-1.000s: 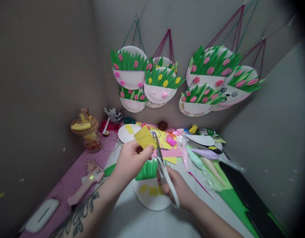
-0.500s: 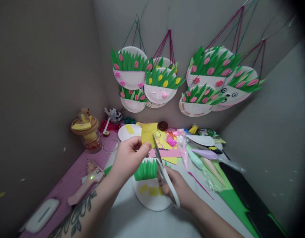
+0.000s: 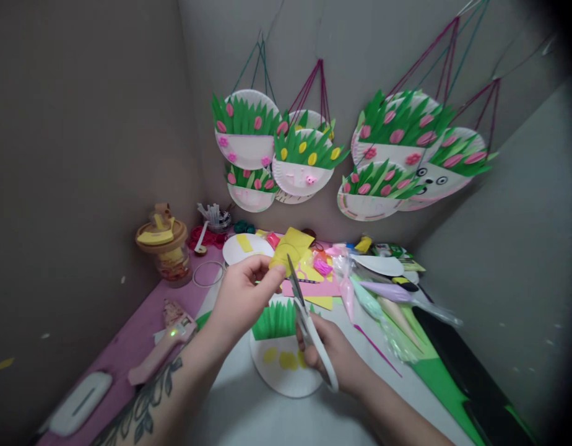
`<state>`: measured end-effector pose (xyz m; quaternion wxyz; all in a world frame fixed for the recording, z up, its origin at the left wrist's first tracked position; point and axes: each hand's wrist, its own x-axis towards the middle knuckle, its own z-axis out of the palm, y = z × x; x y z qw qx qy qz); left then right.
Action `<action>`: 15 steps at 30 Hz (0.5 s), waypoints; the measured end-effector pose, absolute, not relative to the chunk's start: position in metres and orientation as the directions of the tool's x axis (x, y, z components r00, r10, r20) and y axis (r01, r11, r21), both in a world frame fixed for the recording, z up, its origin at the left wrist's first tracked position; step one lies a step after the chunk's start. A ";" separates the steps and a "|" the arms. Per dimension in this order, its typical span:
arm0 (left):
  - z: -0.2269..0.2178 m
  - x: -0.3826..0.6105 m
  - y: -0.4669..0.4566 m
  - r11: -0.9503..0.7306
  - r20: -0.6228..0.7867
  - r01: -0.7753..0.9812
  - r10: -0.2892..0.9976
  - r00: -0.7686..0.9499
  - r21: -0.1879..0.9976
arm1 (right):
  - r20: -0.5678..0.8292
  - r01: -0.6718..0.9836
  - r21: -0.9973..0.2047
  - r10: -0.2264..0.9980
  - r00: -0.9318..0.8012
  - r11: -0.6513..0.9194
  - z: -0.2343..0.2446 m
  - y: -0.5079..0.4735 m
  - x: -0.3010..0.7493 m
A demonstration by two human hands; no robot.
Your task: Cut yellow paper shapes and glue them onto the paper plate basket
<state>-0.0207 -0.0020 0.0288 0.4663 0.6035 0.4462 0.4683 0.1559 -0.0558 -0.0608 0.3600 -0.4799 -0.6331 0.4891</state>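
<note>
Grasping yellow paper in left grip, scissors in right grip, short of tabletop's back edge, apparently for blade access.

You face a matte grey back wall, cornered by a left side wall and a right side wall. Below you, the tabletop, pink leftward and white centrally, lies in dim light.

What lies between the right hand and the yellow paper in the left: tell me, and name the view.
The scissors: in the head view, they point up from the right hand toward the yellow paper held by the left hand.
</note>
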 end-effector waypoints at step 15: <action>0.035 -0.020 -0.005 -0.169 0.143 0.160 0.976 0.164 0.972 | 0.016 0.257 -0.962 0.961 -0.278 0.090 -0.058 -0.055 0.156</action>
